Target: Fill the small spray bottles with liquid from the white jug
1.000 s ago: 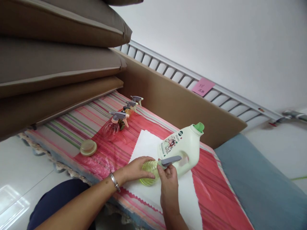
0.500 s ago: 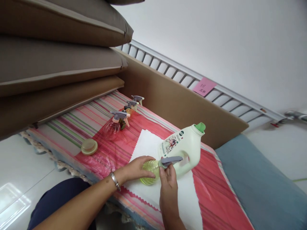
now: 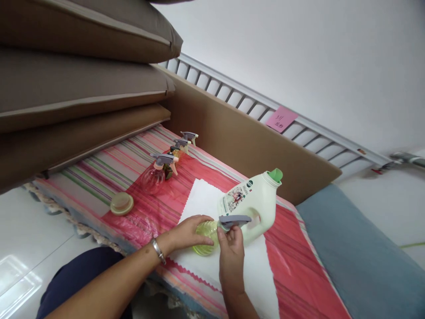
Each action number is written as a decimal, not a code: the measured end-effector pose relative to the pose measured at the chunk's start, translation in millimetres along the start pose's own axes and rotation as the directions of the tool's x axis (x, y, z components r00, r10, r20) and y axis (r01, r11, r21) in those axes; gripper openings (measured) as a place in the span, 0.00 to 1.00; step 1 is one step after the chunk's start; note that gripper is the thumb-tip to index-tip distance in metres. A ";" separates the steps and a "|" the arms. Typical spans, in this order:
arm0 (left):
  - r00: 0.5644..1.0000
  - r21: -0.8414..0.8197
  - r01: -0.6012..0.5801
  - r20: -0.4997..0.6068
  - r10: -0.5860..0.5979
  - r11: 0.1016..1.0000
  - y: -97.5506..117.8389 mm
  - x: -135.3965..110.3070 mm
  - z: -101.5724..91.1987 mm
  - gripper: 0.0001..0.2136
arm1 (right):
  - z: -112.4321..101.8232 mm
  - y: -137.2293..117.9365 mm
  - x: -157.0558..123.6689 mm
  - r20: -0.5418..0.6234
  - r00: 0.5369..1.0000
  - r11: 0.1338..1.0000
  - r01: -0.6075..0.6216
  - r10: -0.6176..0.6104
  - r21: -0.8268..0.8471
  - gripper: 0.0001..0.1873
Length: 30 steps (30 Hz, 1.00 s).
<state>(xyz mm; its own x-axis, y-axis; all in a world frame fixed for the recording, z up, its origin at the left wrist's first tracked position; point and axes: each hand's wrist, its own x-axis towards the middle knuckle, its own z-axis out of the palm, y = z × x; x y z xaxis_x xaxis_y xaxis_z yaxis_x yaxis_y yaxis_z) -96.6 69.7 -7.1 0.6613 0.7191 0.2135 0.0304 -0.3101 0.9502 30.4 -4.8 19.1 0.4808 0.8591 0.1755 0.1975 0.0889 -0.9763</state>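
A small ribbed yellow-green spray bottle (image 3: pixel 206 238) is between my hands, above a white cloth (image 3: pixel 257 274). My left hand (image 3: pixel 191 232) is wrapped round its body. At the neck, the fingers of my right hand (image 3: pixel 231 248) are closed on the grey trigger head (image 3: pixel 235 220). Whether the head is screwed tight to the neck cannot be made out. Just behind stands a pale green detergent jug (image 3: pixel 245 195) with a green spout in its mouth. A round pale green lid (image 3: pixel 121 204) lies to the left on the red plastic sheet (image 3: pixel 186 177).
Several spray bottles stand further back, the nearest a clear pink one (image 3: pixel 153 180). Thick brown cushions (image 3: pixel 86 88) are stacked at the left. A brown board (image 3: pixel 249 141) leans before a white radiator (image 3: pixel 215 86) with a pink note (image 3: pixel 281 118). A blue-grey cushion (image 3: pixel 358 248) is at the right.
The view has shifted very slightly. Both hands keep the same hold on the spray bottle, with the right fingers a little changed at the neck.
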 end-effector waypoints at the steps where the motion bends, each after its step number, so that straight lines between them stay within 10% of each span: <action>1: 1.000 -0.002 0.005 -0.004 -0.005 1.000 0.3 0.2 0.1 0.30 | -0.2 0.8 1.1 -0.016 1.000 1.000 0.001 -0.001 0.007 0.20; 30: 1.000 -0.018 -0.015 0.018 0.015 1.000 -2.2 0.2 -2.3 0.28 | 0.3 -4.8 1.8 0.064 0.996 0.998 -0.068 0.068 0.000 0.20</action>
<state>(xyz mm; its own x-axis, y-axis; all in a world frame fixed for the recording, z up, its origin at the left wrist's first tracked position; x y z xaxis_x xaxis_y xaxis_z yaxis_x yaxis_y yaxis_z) -98.2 71.9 -8.6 0.6754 0.7026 0.2239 0.0069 -0.3097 0.9508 30.1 -3.6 24.0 0.4376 0.8935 0.1005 0.1641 0.0305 -0.9860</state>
